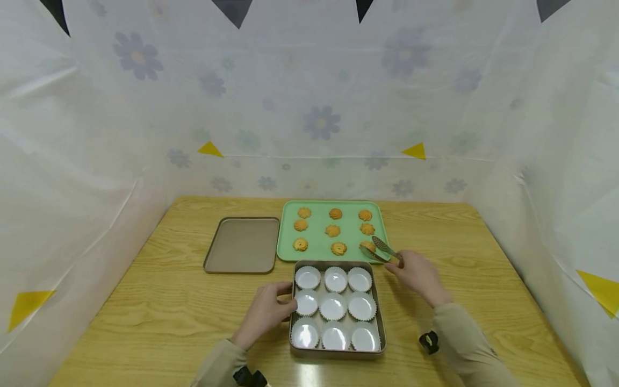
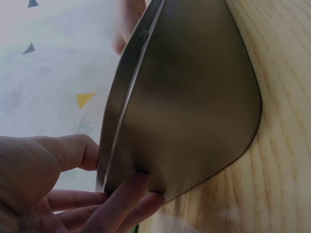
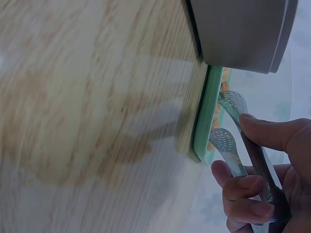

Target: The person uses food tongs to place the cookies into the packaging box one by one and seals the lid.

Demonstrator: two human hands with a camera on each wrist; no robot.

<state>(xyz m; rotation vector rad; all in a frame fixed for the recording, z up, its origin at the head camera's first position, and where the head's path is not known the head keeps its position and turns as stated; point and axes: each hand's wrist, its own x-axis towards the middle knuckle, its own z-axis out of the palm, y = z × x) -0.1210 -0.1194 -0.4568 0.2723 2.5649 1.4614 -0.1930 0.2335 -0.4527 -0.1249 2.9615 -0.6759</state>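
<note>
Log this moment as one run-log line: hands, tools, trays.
left hand grips tin edge | right hand holds tongs at cookie on green tray | paper cups empty

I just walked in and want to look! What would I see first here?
Golden cookies sit in rows on a green tray. The right hand holds metal tongs at the tray's near right corner. The left hand holds a tin of empty white paper cups.
</note>
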